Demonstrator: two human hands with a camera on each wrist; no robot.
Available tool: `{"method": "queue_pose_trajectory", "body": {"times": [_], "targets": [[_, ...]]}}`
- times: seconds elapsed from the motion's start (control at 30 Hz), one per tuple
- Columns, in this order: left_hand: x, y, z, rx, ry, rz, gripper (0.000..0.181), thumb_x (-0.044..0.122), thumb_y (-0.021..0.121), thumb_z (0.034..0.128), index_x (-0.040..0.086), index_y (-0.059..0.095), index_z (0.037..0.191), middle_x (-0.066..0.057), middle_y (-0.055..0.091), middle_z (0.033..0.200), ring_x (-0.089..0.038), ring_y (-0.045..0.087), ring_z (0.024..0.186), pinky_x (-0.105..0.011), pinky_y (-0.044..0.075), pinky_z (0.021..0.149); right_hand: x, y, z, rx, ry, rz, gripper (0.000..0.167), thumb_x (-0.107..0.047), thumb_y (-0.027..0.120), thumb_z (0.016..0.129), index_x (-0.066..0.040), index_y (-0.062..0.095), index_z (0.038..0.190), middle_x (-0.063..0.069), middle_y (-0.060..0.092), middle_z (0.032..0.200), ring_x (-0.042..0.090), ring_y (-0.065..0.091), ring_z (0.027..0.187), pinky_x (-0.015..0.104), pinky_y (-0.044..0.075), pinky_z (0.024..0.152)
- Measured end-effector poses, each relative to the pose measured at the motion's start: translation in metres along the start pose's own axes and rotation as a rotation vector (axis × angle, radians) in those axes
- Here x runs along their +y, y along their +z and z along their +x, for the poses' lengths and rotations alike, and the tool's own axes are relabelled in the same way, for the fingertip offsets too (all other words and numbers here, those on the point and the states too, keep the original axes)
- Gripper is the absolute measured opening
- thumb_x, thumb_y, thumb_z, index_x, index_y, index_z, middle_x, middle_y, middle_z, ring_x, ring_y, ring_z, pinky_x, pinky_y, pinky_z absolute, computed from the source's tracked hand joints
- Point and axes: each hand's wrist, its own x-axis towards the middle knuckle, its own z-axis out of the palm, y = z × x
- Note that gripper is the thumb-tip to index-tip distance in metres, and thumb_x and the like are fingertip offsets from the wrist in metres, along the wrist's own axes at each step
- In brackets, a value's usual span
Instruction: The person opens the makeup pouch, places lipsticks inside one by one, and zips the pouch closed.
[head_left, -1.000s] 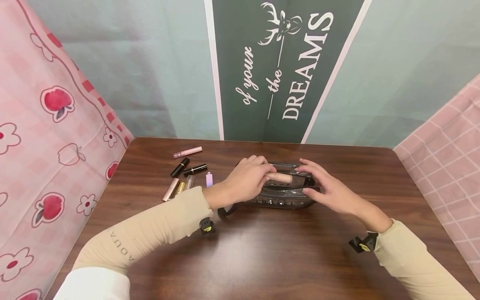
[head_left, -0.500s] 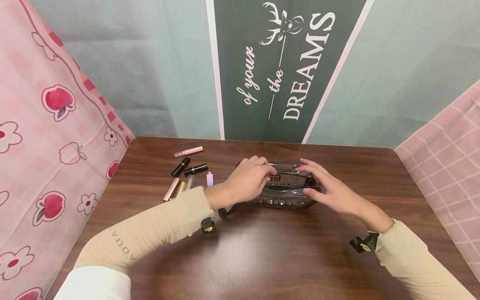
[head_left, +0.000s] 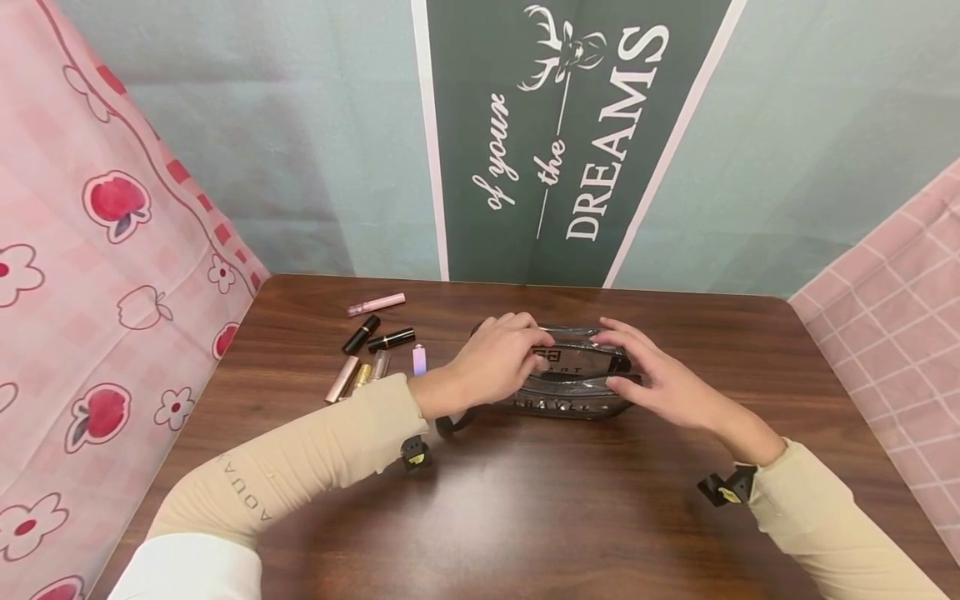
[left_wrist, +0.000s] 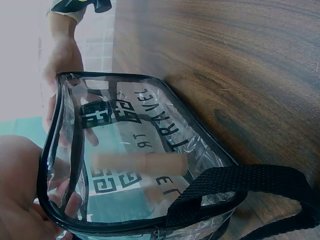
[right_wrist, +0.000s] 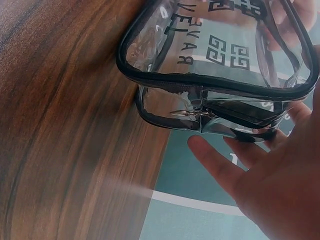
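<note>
A clear plastic travel pouch with black trim and printed lettering lies at mid-table, its mouth spread. My left hand hovers at its left end, fingers bent loosely by the opening, and no object shows in them. My right hand is at the other end, thumb by the front rim and forefinger by the back rim. In the right wrist view its fingers look nearly straight beside the zip. A beige cosmetic tube, blurred, shows through the plastic in the left wrist view.
Left of the pouch lie a pink lip gloss, two black lipstick tubes, a rose-gold tube, gold and brownish tubes partly behind the sleeve, and a purple-blue tube. A black strap hangs off the pouch's left end.
One second ago my left hand held the beige tube over the pouch's mouth; it has let go, and the tube is now down within the pouch. Both hands have stayed nearly in place.
</note>
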Motion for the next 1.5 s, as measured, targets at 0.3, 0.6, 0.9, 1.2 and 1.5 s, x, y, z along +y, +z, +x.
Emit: {"method": "queue_pose_trajectory", "body": {"times": [0.3,0.6,0.9,1.2,1.5], "targets": [[-0.001,-0.002,0.0,0.012,0.003,-0.025,0.028,0.022,0.065,0.1009,0.015,0.07,0.128,-0.001,0.064,0.115,-0.018,0.06,0.108,-0.036,0.046,0.088,-0.001,-0.001,0.002,-0.013,0.0,0.029,0.057,-0.013,0.067,0.098,-0.02,0.043,0.15,0.011,0.025,0.164,0.037,0.041,0.138,0.05,0.051,0.094],[-0.005,-0.01,-0.004,0.039,0.035,-0.109,0.03,0.025,0.064,0.1012,0.015,0.069,0.128,0.0,0.064,0.117,-0.017,0.06,0.11,-0.038,0.046,0.096,-0.002,-0.002,0.001,-0.019,0.015,0.037,0.057,-0.013,0.067,0.099,-0.021,0.043,0.15,0.009,0.025,0.165,0.035,0.04,0.14,0.041,0.05,0.097],[-0.028,-0.023,-0.017,0.127,0.059,-0.204,0.026,0.019,0.065,0.0997,0.009,0.07,0.123,-0.002,0.066,0.114,-0.015,0.062,0.101,-0.033,0.049,0.092,-0.002,-0.001,0.001,-0.013,0.016,0.026,0.057,-0.015,0.068,0.098,-0.022,0.044,0.149,0.008,0.026,0.165,0.036,0.039,0.141,0.055,0.047,0.099],[-0.065,-0.036,-0.039,0.199,-0.038,-0.329,0.025,0.011,0.067,0.0975,0.003,0.068,0.121,-0.009,0.065,0.112,-0.02,0.062,0.101,-0.037,0.052,0.091,-0.001,-0.002,0.001,-0.019,0.012,0.035,0.057,-0.016,0.067,0.099,-0.021,0.043,0.15,0.009,0.025,0.165,0.04,0.035,0.143,0.062,0.044,0.099],[-0.093,-0.048,-0.064,0.205,-0.156,-0.343,0.027,0.01,0.065,0.0985,0.001,0.066,0.124,-0.015,0.064,0.114,-0.027,0.063,0.104,-0.044,0.052,0.092,-0.002,-0.002,0.001,-0.031,0.014,0.059,0.056,-0.016,0.066,0.1,-0.02,0.043,0.151,0.01,0.024,0.165,0.042,0.033,0.144,0.065,0.042,0.101]]}}
